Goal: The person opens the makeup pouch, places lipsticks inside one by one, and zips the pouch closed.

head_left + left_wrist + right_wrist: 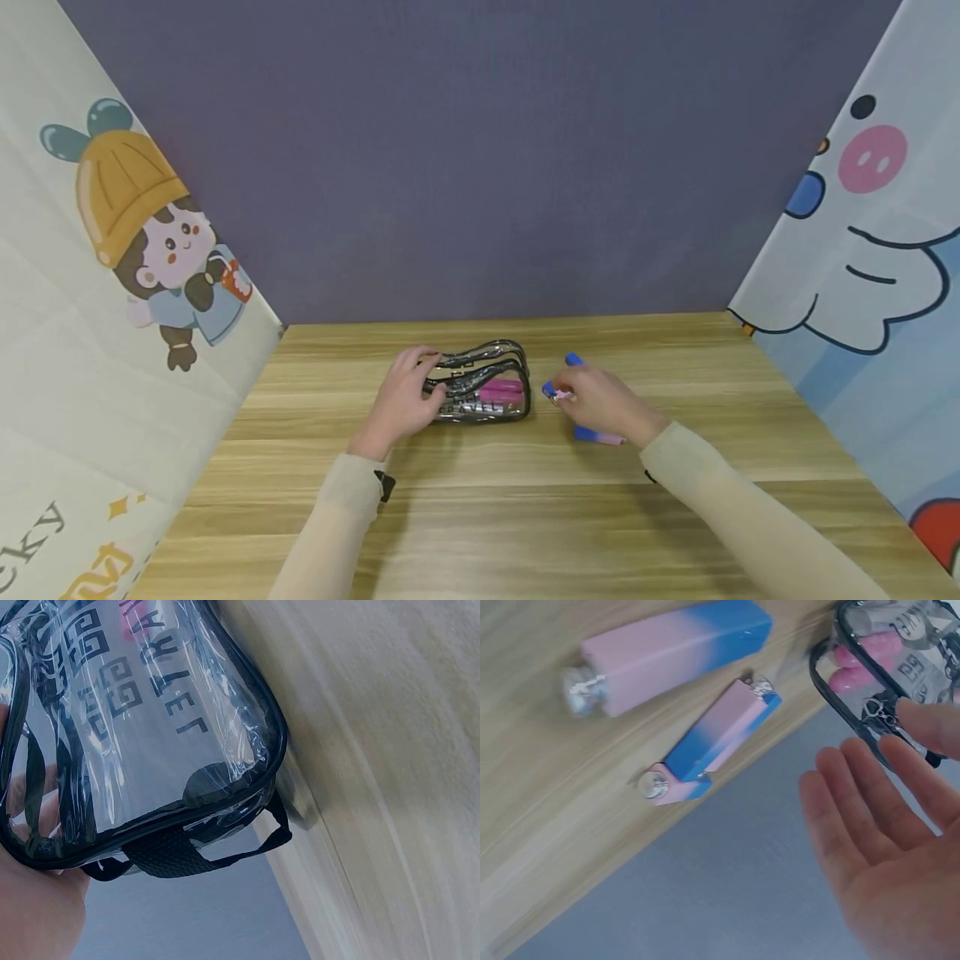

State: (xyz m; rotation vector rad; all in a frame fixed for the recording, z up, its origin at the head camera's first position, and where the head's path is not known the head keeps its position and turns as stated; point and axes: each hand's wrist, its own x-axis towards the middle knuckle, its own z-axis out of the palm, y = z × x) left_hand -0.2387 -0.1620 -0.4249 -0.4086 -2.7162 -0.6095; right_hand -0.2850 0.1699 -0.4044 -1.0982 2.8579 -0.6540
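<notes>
Clear black-trimmed pouch [467, 408], lying on a wood-grain tabletop [480, 517]; clock directions follow the head view, with 12 o'clock at the far side. The left hand [401, 396] grips the pouch at its 9 o'clock end, thumb on the near edge and fingers spread to the far edge. The right hand [600, 404], just beyond the pouch's 3 o'clock end, pinches a small blue-and-pink piece [550, 389] with silvery parts between thumb and forefinger; its full form cannot be told, since the fingertips cover much of it. In the right wrist view the other three fingers extend loosely.

Inside the pouch, toward 3 o'clock, two pink tubes [501, 397] show through the wall, which bears dark printed lettering. The left wrist view shows a black strap [169, 849] at the gripped end.

At 6 o'clock from the right hand lies a square-sided pink-and-blue tube [598, 436]; at 11 o'clock a blue end [573, 359] protrudes past the knuckles. The right wrist view shows a second square-sided tube [718, 729] and a short knobbed piece [676, 786] overlapping in sight; whether they touch cannot be told.

A dark wristband [386, 485] circles the left wrist. A grey-violet panel [480, 167] stands at 12 o'clock, flanked by cartoon-printed sheets at 10 [67, 275] and 2 o'clock [900, 275].
</notes>
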